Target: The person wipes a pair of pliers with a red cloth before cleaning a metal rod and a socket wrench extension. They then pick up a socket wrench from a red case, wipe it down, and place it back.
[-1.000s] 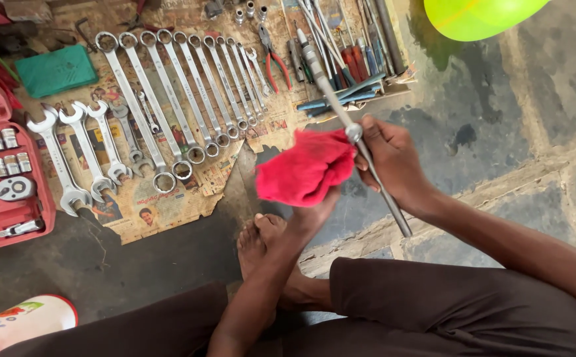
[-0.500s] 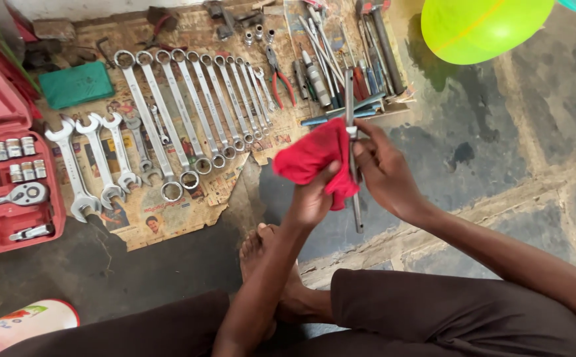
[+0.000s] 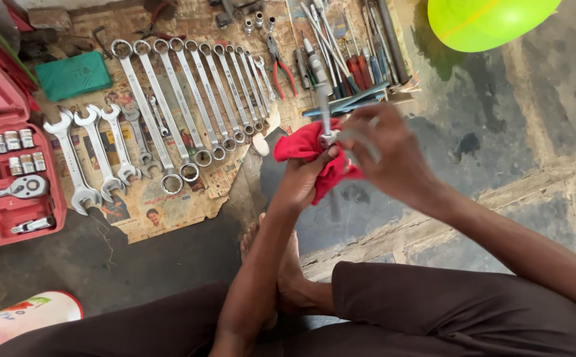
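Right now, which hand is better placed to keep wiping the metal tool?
Left. The left hand already grips the red rag wrapped around the tool. The right hand holds the tool itself, so it probably serves best to steady it.

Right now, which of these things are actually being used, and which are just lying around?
In use:
- red cloth, gripped by the left hand
- long metal tool, held upright by the right hand

Lying about:
- row of spanners on newspaper
- red socket case
- red-handled pliers
- green pad
- green balloon
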